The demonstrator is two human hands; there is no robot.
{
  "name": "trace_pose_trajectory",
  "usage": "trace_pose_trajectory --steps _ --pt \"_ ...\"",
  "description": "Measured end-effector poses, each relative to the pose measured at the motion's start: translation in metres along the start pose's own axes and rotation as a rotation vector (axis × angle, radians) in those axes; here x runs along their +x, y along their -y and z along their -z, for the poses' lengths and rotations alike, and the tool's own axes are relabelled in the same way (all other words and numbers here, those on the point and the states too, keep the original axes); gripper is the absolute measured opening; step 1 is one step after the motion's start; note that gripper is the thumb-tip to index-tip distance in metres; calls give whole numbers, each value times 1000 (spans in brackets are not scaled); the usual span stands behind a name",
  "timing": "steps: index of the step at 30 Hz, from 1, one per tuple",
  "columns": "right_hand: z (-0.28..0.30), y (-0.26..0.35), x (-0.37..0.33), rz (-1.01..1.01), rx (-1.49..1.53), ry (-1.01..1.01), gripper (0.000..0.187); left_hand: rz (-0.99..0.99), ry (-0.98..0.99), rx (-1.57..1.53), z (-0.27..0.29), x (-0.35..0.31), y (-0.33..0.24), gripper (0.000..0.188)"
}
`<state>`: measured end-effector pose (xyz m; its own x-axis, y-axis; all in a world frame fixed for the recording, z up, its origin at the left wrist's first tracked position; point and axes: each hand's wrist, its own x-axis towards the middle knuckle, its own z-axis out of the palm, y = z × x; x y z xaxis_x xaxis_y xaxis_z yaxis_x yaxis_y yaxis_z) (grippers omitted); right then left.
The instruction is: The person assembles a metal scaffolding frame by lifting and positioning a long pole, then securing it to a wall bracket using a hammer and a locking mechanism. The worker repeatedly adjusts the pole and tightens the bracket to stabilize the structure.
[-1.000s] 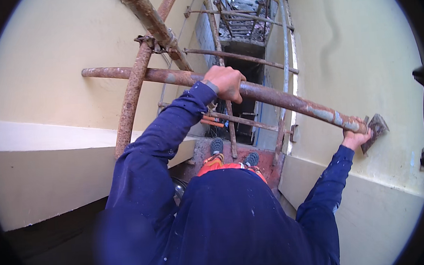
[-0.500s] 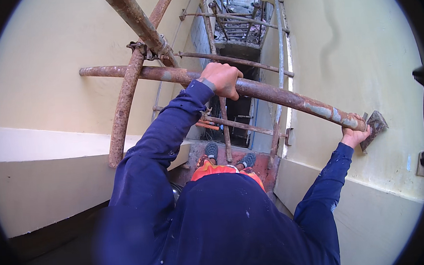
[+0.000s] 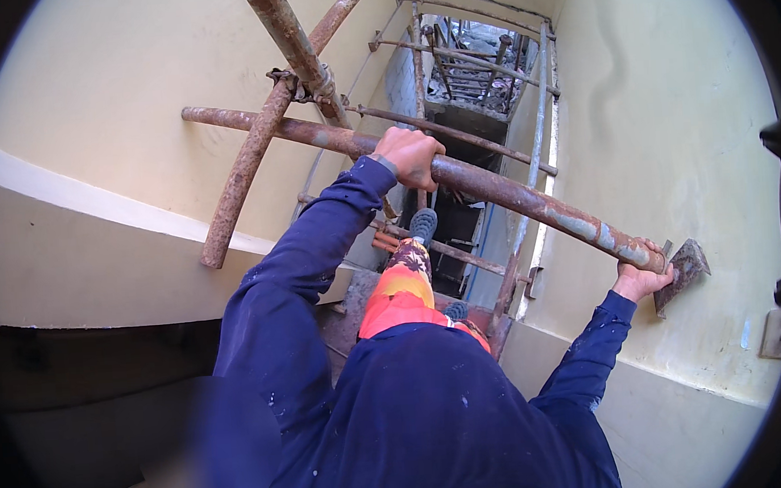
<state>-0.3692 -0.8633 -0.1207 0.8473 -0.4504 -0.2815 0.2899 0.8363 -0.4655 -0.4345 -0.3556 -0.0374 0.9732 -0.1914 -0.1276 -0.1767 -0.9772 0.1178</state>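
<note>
A rusty scaffold pipe [image 3: 531,201] slants across in front of me, from the upper left down to the right wall. My left hand [image 3: 410,156] is closed over the middle of it. Near its right end, my right hand [image 3: 644,269] wraps the pipe from below, close to a rusty metal plate [image 3: 684,276] at the wall. On the left, the pipe crosses another rusty pipe [image 3: 242,186], which hangs at a slant. A clamp [image 3: 290,85] joins that slanting pipe to a thicker one [image 3: 293,40] above.
Beyond, a scaffold frame with thin crossbars [image 3: 455,135] stands over a deep, narrow gap holding rubble [image 3: 475,46]. One of my shoes [image 3: 423,225] is raised near a low crossbar. Cream walls [image 3: 112,82] rise on both sides, with a ledge [image 3: 96,262] on the left.
My foot has lifted forward and up toward the low crossbar, the knee bending. My view has shifted and tilted a little. Both hands keep their hold on the pipe.
</note>
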Motion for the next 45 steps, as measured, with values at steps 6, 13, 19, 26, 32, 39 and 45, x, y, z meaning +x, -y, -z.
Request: trace_pose_trajectory --steps 6,13,19,26,32,39,45 --pt "3 -8 4 -65 6 0 47 -4 72 4 6 -3 -1 49" --pt "13 1 2 -15 -2 -1 45 -53 69 2 10 6 -4 46" --pt "9 -2 3 -3 -31 1 43 -65 112 -22 19 10 1 48" --pt "-1 -9 -10 -19 39 -9 46 -30 197 31 10 19 -9 47" --pt "-11 -15 -22 9 222 -17 43 -44 149 7 7 17 -7 46" --pt "0 -17 -23 128 157 7 53 0 262 -33 24 13 -10 39" --pt "8 -16 -17 130 106 60 45 6 245 -4 24 17 -14 35"
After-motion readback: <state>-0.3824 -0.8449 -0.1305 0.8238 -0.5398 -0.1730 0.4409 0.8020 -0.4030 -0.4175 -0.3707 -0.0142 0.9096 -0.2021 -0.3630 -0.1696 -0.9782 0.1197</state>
